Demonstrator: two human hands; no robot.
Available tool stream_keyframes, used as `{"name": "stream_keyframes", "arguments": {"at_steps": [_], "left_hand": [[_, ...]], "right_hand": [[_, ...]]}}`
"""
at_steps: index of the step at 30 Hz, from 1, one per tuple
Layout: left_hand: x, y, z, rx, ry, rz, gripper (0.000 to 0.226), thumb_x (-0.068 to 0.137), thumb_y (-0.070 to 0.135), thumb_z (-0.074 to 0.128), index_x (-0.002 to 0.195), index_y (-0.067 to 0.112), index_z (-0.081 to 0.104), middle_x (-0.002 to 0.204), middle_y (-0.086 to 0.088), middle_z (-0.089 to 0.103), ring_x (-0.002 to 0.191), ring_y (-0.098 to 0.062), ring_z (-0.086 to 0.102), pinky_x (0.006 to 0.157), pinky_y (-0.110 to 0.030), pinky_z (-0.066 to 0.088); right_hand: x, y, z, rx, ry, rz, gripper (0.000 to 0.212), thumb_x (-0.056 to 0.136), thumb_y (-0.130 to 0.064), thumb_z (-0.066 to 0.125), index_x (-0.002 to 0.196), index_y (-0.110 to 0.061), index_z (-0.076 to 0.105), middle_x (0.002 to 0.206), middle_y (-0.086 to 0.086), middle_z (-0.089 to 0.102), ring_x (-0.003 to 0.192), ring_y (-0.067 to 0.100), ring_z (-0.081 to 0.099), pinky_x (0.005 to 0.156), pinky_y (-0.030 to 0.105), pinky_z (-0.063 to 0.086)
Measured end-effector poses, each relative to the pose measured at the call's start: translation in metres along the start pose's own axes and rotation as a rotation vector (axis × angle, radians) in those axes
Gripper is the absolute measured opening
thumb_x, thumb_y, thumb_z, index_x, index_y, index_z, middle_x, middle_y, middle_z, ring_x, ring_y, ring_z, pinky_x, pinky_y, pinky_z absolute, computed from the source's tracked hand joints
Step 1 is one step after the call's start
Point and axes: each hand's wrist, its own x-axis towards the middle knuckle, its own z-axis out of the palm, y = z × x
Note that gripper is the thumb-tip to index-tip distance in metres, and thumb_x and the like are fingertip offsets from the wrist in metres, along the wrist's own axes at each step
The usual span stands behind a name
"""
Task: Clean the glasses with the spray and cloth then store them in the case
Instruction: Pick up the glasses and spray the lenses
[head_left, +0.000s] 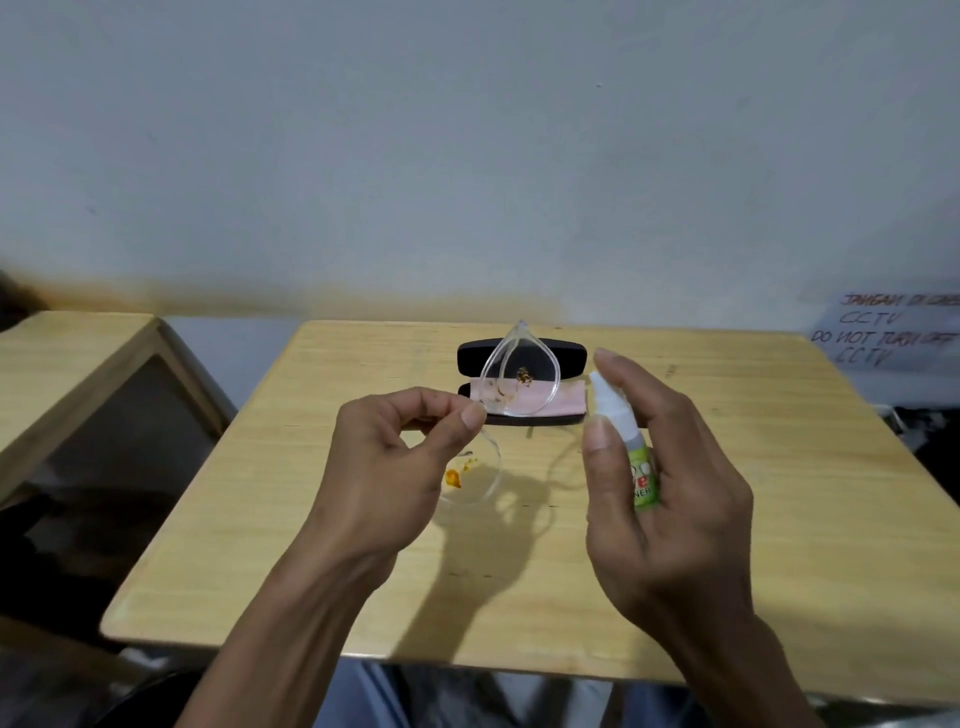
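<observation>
Glasses with a clear plastic frame hang in the air, pinched at the bridge between thumb and forefinger of the left hand. They look light and fairly stiff, though the thin rims and lenses would likely scratch or flex if squeezed; the bridge or rim edge seems the safest hold, keeping skin off the glass. Their long axis runs steeply, one lens raised beyond the left hand, the other hanging just below it, both smeared with orange-brown dirt. The right hand grips the small spray bottle upright, forefinger resting over the cap, nozzle aimed left toward the raised lens. Beyond both hands the black case lies open on the wooden table, with the pink cloth in it.
</observation>
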Motion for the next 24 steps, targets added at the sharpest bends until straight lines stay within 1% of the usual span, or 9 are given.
{"name": "stream_keyframes", "arguments": {"at_steps": [3, 6, 8, 11, 13, 16, 19, 23, 24], "left_hand": [[-0.003, -0.001, 0.004, -0.1, 0.02, -0.024, 0.009, 0.081, 0.017, 0.076, 0.079, 0.008, 0.076, 0.075, -0.004, 0.071, 0.072, -0.01, 0.06, 0.074, -0.024, 0.047], [-0.005, 0.001, 0.007, -0.168, 0.045, -0.034, 0.008, 0.08, 0.017, 0.076, 0.076, 0.01, 0.076, 0.077, -0.009, 0.07, 0.074, -0.012, 0.06, 0.075, -0.025, 0.047], [-0.007, 0.002, 0.009, -0.2, 0.062, -0.04, 0.008, 0.08, 0.017, 0.076, 0.075, 0.011, 0.075, 0.077, -0.009, 0.069, 0.074, -0.013, 0.06, 0.075, -0.025, 0.047], [-0.01, 0.005, 0.011, -0.22, 0.071, -0.043, 0.008, 0.08, 0.017, 0.076, 0.077, 0.01, 0.076, 0.076, -0.007, 0.07, 0.073, -0.012, 0.06, 0.074, -0.024, 0.047], [-0.012, 0.007, 0.011, -0.227, 0.073, -0.046, 0.008, 0.079, 0.017, 0.076, 0.077, 0.01, 0.076, 0.077, -0.008, 0.07, 0.073, -0.012, 0.061, 0.075, -0.025, 0.048], [-0.014, 0.008, 0.012, -0.227, 0.083, -0.05, 0.009, 0.079, 0.017, 0.077, 0.078, 0.009, 0.077, 0.079, -0.011, 0.072, 0.075, -0.013, 0.063, 0.077, -0.026, 0.049], [-0.015, 0.008, 0.013, -0.229, 0.093, -0.055, 0.01, 0.078, 0.018, 0.078, 0.079, 0.008, 0.077, 0.085, -0.017, 0.075, 0.077, -0.014, 0.065, 0.079, -0.026, 0.051], [-0.015, 0.01, 0.014, -0.281, 0.141, -0.109, 0.006, 0.079, 0.015, 0.076, 0.077, 0.009, 0.076, 0.072, 0.0, 0.073, 0.07, -0.003, 0.064, 0.067, -0.014, 0.048], [-0.015, 0.012, 0.015, -0.322, 0.156, -0.138, 0.005, 0.08, 0.014, 0.076, 0.078, 0.009, 0.075, 0.073, 0.001, 0.074, 0.071, -0.002, 0.066, 0.067, -0.013, 0.048]], "right_hand": [[0.006, -0.002, 0.003, -0.035, 0.035, -0.06, 0.032, 0.095, -0.012, 0.057, 0.126, -0.008, 0.063, 0.099, 0.008, 0.069, 0.082, 0.016, 0.061, 0.074, 0.018, 0.046], [0.009, -0.003, 0.006, -0.052, 0.035, -0.093, 0.029, 0.095, -0.013, 0.058, 0.123, -0.008, 0.066, 0.1, 0.005, 0.069, 0.082, 0.01, 0.061, 0.074, 0.017, 0.048], [0.011, -0.002, 0.008, -0.066, 0.043, -0.11, 0.028, 0.096, -0.014, 0.058, 0.122, -0.007, 0.067, 0.099, 0.006, 0.071, 0.081, 0.011, 0.062, 0.072, 0.018, 0.048], [0.014, -0.003, 0.01, -0.093, 0.062, -0.149, 0.027, 0.096, -0.013, 0.059, 0.121, -0.008, 0.068, 0.096, 0.007, 0.072, 0.077, 0.016, 0.062, 0.067, 0.023, 0.048], [0.016, -0.002, 0.012, -0.117, 0.071, -0.173, 0.025, 0.096, -0.012, 0.059, 0.119, -0.008, 0.069, 0.096, 0.006, 0.072, 0.077, 0.014, 0.062, 0.065, 0.025, 0.048], [0.02, 0.0, 0.016, -0.145, 0.072, -0.196, 0.022, 0.095, -0.009, 0.059, 0.114, -0.007, 0.07, 0.094, 0.005, 0.072, 0.074, 0.012, 0.059, 0.06, 0.029, 0.048], [0.02, -0.001, 0.015, -0.145, 0.103, -0.223, 0.024, 0.095, -0.009, 0.06, 0.117, -0.006, 0.069, 0.094, 0.008, 0.073, 0.075, 0.013, 0.06, 0.06, 0.028, 0.048], [0.012, -0.009, 0.006, -0.118, 0.104, -0.211, 0.028, 0.097, -0.012, 0.056, 0.123, -0.008, 0.064, 0.095, 0.01, 0.071, 0.078, 0.016, 0.06, 0.067, 0.017, 0.045], [0.009, -0.012, 0.004, -0.114, 0.094, -0.213, 0.028, 0.096, -0.013, 0.056, 0.123, -0.009, 0.062, 0.095, 0.01, 0.071, 0.078, 0.015, 0.06, 0.069, 0.015, 0.044]]}}
